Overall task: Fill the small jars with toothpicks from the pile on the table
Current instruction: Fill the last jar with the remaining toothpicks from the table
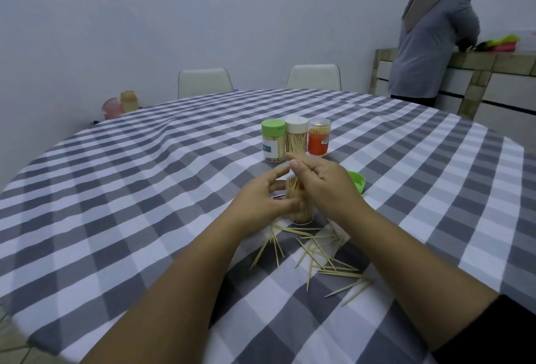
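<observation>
Nearest, loose toothpicks [319,256] lay scattered on the grey-and-white checked tablecloth [116,218], fanned out between the two forearms and trailing off toward the right one. Just beyond them stood an open clear jar [298,204], upright and already well packed with toothpicks, a few of them leaning out at its mouth. The left hand [261,198] curled round the jar's left side, thumb and fingers bent about its wall and steadying it. The right hand [322,183] hovered over the jar's mouth with its fingers curled in and the thumb pressed toward the forefinger; whether anything was pinched there could not be told. A green lid [357,182] lay on the cloth just right of the right hand, partly hidden behind it. Farther back three closed jars stood in a row, touching or nearly so: a green-capped jar [273,140], a white-capped jar [296,135] and a jar with an orange label [319,137], all holding toothpicks. Beyond the table's far edge were two pale chairs [205,82], and at the far right a person in grey [429,44] stood at a counter [493,60].
</observation>
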`<state>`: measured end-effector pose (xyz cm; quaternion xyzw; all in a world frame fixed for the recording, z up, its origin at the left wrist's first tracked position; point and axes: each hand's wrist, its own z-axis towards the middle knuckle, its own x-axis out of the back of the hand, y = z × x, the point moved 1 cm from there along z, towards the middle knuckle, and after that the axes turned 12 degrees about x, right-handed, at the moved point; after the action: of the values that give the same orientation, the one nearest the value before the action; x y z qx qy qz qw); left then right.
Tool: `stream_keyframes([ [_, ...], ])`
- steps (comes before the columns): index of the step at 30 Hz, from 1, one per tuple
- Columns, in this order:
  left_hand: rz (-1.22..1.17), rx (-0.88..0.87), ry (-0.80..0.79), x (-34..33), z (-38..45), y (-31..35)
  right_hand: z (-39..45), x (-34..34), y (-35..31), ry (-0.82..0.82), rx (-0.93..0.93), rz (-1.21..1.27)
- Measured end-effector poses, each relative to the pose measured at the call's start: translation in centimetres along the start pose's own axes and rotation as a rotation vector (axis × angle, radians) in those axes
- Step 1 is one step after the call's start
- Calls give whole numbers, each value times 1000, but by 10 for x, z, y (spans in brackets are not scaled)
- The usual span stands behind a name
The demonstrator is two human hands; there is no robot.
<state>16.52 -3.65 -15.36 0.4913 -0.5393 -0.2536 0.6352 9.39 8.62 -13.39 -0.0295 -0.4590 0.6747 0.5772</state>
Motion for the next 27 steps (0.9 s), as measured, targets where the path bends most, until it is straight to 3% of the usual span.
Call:
stream_keyframes([
  [5,55,3,61,2,1,-2,2,4,5,-128,-14,60],
  [9,52,-7,46,2,0,-1,8,6,14,-158,-52,-44],
  [13,85,-25,47,2,3,-4,5,1,17,-349,-17,-62],
  [16,94,-2,45,0,1,-2,2,9,14,-232,-80,69],
  [19,212,-76,154,-1,-1,0,-4,16,14,-60,-151,182],
  [24,329,-231,252,-3,-2,3,-10,16,12,152,-106,184],
  [27,387,-269,320,1,2,0,-15,14,13,187,-68,157],
])
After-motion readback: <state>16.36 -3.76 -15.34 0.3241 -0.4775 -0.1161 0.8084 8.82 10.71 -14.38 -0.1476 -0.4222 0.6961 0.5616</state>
